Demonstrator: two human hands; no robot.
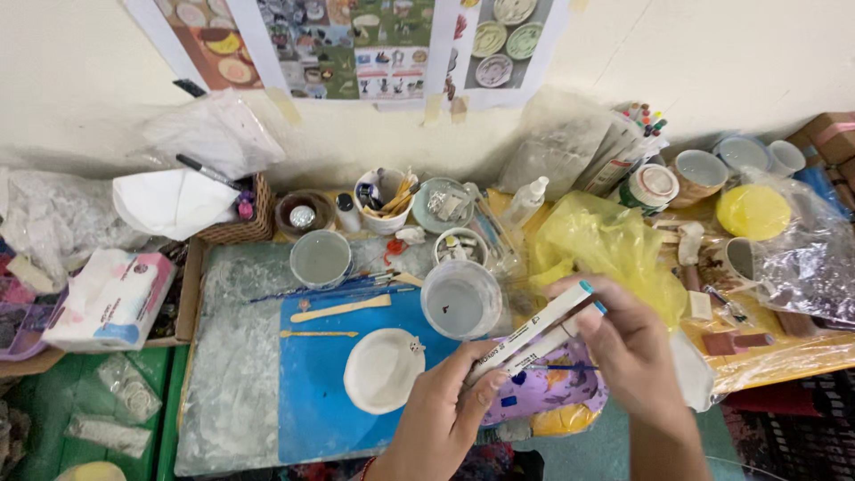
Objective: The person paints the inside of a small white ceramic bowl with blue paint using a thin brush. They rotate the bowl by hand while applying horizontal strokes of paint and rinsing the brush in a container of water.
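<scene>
My left hand (445, 405) grips the lower ends of two white markers (533, 330) with teal caps. My right hand (628, 343) holds their upper ends and also pinches a thin blue-handled brush (557, 366). Both hands hover over a purple paint-stained palette (552, 392). Just left of my left hand a small white clay bowl (383, 370) lies on a blue mat (312, 392). A clear cup of cloudy water (459, 301) stands behind the markers.
A second water cup (321, 258), wooden sticks (341, 309), a cup of tools (385, 200) and a wicker basket (245, 227) sit behind the mat. A tissue pack (111, 298) lies left. Yellow plastic (606, 245), mugs (699, 174) and a yellow lid (753, 212) crowd the right.
</scene>
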